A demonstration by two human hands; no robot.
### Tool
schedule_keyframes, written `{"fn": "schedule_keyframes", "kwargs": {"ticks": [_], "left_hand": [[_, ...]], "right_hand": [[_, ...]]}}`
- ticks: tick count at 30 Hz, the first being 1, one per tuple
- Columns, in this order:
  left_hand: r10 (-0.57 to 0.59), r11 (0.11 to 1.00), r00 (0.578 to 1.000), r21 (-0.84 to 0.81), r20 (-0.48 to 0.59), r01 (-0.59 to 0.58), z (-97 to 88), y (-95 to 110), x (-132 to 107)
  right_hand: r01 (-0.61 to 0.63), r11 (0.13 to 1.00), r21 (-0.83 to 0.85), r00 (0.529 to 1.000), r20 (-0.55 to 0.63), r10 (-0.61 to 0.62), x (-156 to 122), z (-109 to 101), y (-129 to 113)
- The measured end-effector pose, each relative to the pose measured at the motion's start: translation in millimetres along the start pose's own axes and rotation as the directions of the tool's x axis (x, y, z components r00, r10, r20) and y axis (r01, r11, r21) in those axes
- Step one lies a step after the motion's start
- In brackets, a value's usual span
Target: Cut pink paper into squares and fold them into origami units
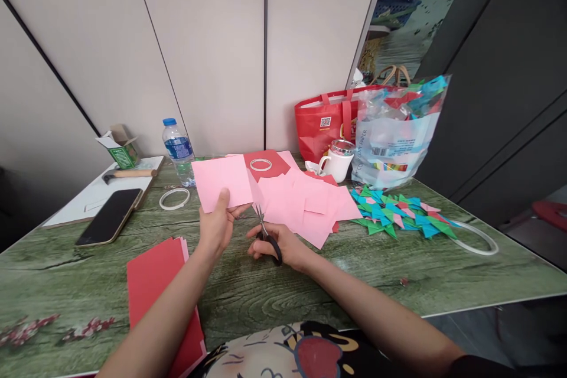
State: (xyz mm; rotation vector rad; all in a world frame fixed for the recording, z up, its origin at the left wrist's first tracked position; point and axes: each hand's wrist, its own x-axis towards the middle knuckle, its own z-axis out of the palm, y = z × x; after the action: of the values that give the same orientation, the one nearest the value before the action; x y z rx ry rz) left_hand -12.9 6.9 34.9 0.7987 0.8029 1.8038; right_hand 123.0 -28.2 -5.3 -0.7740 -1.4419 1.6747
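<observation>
My left hand (218, 221) grips a pink sheet of paper (221, 180) by its lower edge, thumb on the near face. In my right hand (279, 245) is a pair of scissors (264, 230) with black handles, fingers through the loops. Its blades point up and away, close to the right edge of the held sheet; whether they touch the paper I cannot tell. Behind and right of the scissors lies a loose heap of pink paper pieces (314, 204). A stack of red and pink paper (155, 277) lies partly under my left forearm.
At the left are a phone (110, 217), a hammer (133, 173), a small box (121, 150) and a water bottle (178, 150). Tape rolls (174, 191) lie flat. Farther right stand a white mug (340, 163), a red bag (316, 121), a plastic bag (394, 142) and folded paper triangles (398, 212).
</observation>
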Motion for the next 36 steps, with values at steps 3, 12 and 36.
{"fn": "schedule_keyframes", "kwargs": {"ticks": [3,12,36], "left_hand": [[0.037,0.999,0.999,0.020,0.006,-0.038,3.8,-3,-6],[0.047,0.995,0.999,0.085,-0.020,-0.045,2.3,-18,-14],[-0.048,0.925,0.998,0.379,0.029,0.033,-5.0,-28,-20]], "right_hand": [[0.020,1.000,0.010,1.000,0.016,-0.021,-1,-2,-3],[0.061,0.998,0.027,0.998,0.030,-0.062,-1,-3,-4],[0.154,0.988,-0.008,0.988,0.018,-0.154,1,-8,-2]]}}
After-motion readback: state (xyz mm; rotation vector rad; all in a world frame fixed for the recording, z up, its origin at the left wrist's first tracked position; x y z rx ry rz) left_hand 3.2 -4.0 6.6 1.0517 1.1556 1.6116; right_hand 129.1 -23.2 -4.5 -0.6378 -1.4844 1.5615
